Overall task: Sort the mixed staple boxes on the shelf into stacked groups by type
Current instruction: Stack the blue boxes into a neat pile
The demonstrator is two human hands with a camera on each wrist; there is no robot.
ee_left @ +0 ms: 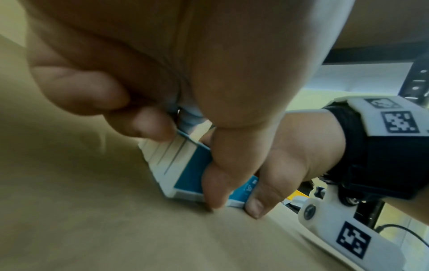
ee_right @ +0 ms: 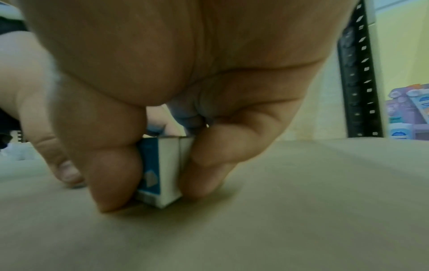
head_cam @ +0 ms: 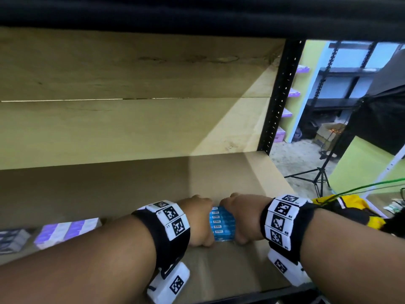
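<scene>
Fingers [ee_left: 216, 185] of both hands clamp the row of blue staple boxes [head_cam: 221, 223] near the shelf [head_cam: 219, 275] front edge; uneven squeezing could buckle the row and scatter boxes

The shelf [head_cam: 131, 189] is dimly lit in the head view; a brighter wedge of light is cast across its back panel [head_cam: 230, 119] from the right, where the room is seen much brighter. Straight edges are bowed by wide-angle distortion. In both wrist views the hands are rendered soft and blurred, and colours are muted.
</scene>
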